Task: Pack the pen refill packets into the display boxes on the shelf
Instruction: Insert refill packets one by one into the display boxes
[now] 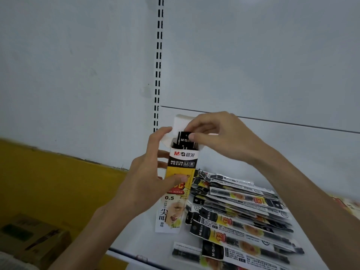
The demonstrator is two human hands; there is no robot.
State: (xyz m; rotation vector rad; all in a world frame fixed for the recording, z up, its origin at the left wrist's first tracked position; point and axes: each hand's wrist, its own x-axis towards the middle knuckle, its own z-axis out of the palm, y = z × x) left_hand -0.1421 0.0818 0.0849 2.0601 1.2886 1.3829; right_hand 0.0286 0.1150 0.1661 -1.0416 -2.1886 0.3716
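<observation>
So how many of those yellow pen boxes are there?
1. The display box stands on the shelf, gripped by the left hand, left of the loose packets. A blurred yellowish thing at the right edge may be another.

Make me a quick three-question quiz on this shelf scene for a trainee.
1. True or false: the left hand grips the box upright.
2. What does the right hand pinch? A) packets sticking out of the box's open top B) a pen C) nothing
3. Fill in: the loose packets lie on the shelf on the box's ____ side, as the person sees it.

Key: 1 true; 2 A; 3 right.
</observation>
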